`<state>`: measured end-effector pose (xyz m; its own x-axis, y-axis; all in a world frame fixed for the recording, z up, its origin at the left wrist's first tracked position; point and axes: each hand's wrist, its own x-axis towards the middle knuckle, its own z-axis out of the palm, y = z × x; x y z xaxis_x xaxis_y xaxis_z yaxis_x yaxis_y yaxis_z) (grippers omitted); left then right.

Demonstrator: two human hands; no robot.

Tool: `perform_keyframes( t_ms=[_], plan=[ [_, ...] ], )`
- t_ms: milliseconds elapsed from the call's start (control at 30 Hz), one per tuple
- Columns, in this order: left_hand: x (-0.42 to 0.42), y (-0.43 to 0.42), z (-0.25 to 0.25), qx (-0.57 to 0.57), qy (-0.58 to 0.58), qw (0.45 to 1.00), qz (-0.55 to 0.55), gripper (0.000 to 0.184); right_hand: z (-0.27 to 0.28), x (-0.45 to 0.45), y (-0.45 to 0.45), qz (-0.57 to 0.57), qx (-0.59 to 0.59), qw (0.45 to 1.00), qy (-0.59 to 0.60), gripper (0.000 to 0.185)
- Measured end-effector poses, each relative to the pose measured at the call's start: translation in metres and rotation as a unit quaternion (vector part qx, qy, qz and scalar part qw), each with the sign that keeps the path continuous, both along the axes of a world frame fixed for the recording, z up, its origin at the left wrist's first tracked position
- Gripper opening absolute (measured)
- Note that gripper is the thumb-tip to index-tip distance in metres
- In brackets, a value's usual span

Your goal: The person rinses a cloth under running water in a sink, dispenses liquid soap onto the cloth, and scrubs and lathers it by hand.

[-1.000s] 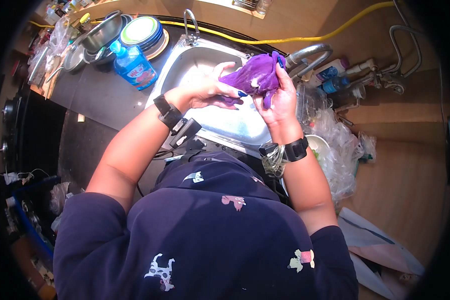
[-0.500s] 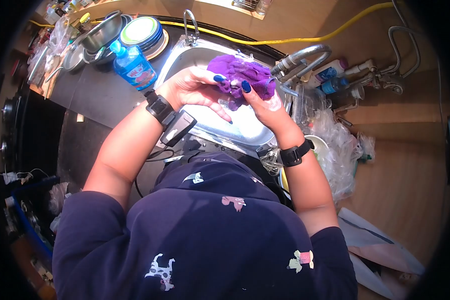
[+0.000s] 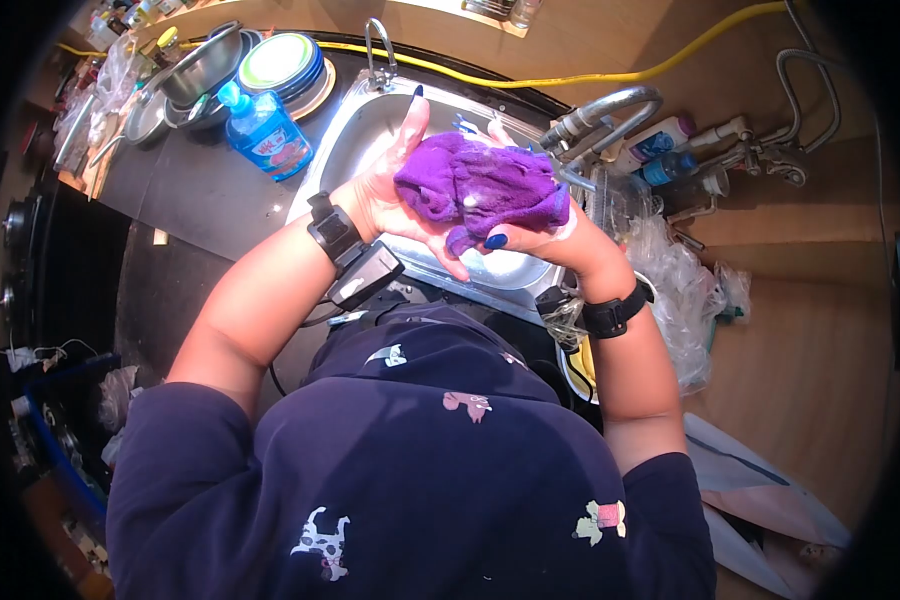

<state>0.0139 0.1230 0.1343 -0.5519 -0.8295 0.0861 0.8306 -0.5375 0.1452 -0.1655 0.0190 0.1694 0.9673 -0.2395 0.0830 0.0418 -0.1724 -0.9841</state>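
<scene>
A wet, bunched purple cloth (image 3: pixel 510 188) with whitish suds on it is above the metal sink (image 3: pixel 348 135). My right hand (image 3: pixel 580 245) holds its right part, with the blue-nailed thumb at the lower edge and other fingers partly hidden behind. The cloth's left end lies against the palm of my left hand (image 3: pixel 378 198), whose visible fingers are spread wide, one up and one down. Foam shows on my right hand. Black straps with small devices are round both wrists.
A blue soap bottle (image 3: pixel 268 135) stands left of the sink, near stacked plates (image 3: pixel 276 62) and metal pans (image 3: pixel 202 65). A curved faucet (image 3: pixel 620 103) rises at the right, with plastic bags (image 3: pixel 670 290) below. A yellow hose (image 3: pixel 570 82) runs behind.
The cloth has moved slightly lower and is spread wider than in the earlier frames. My left fingers have opened from their pinch on it; my right hand has shifted right and down.
</scene>
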Motion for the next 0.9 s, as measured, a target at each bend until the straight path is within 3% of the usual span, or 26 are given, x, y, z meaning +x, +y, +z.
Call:
perform_keyframes(
  t_ms=[33, 67, 133, 200, 233, 333, 367, 467, 533, 633, 667, 733, 867, 900],
  plan=[
    [-0.001, 0.0, -0.004, 0.004, 0.004, 1.0, -0.004, 0.094, -0.002, 0.001, -0.008, 0.015, -0.18, 0.983, -0.015, 0.095],
    [-0.002, -0.002, -0.007, 0.007, 0.007, 1.0, -0.008, 0.097, -0.001, 0.0, -0.008, 0.006, -0.145, 0.989, -0.004, 0.093],
    [-0.004, -0.007, -0.013, -0.08, 0.011, 0.995, -0.052, 0.083, 0.001, -0.004, -0.006, -0.011, -0.073, 0.997, 0.019, 0.087],
    [-0.007, -0.008, -0.016, -0.106, -0.03, 0.992, -0.067, 0.078, 0.002, -0.003, -0.008, 0.009, -0.139, 0.99, -0.006, 0.078],
    [-0.01, -0.006, -0.007, -0.069, -0.016, 0.997, -0.027, 0.067, 0.002, -0.003, -0.009, 0.019, -0.171, 0.985, -0.018, 0.073],
    [-0.014, -0.006, 0.005, -0.061, -0.152, 0.986, 0.0, 0.053, 0.004, -0.004, -0.006, 0.009, -0.113, 0.993, -0.037, 0.06],
    [-0.016, -0.003, 0.011, -0.013, -0.182, 0.983, -0.001, 0.047, 0.004, -0.004, -0.006, 0.008, -0.098, 0.994, -0.039, 0.059],
    [-0.019, -0.002, 0.015, -0.034, -0.2, 0.979, 0.01, 0.047, 0.004, -0.004, -0.005, 0.011, -0.054, 0.997, -0.05, 0.056],
    [-0.023, -0.002, 0.024, -0.042, -0.289, 0.956, 0.035, 0.046, 0.0, -0.003, -0.007, 0.017, -0.028, 0.997, -0.063, 0.055],
    [-0.024, -0.004, 0.016, -0.049, -0.324, 0.944, 0.033, 0.044, 0.0, 0.002, -0.009, 0.024, -0.088, 0.989, -0.114, 0.054],
    [-0.026, -0.004, 0.019, -0.053, -0.35, 0.934, 0.049, 0.05, 0.002, 0.003, -0.007, 0.017, -0.06, 0.991, -0.118, 0.053],
    [-0.031, -0.004, 0.023, -0.06, -0.4, 0.911, 0.083, 0.062, 0.005, 0.003, -0.003, 0.003, -0.003, 0.992, -0.125, 0.051],
    [-0.033, -0.005, 0.023, -0.06, -0.514, 0.851, 0.089, 0.056, 0.002, 0.003, 0.001, -0.033, 0.029, 0.992, -0.118, 0.045],
    [-0.034, -0.004, 0.037, -0.052, -0.572, 0.815, 0.071, 0.054, 0.004, 0.004, 0.002, -0.046, 0.024, 0.992, -0.116, 0.043]
  ],
)
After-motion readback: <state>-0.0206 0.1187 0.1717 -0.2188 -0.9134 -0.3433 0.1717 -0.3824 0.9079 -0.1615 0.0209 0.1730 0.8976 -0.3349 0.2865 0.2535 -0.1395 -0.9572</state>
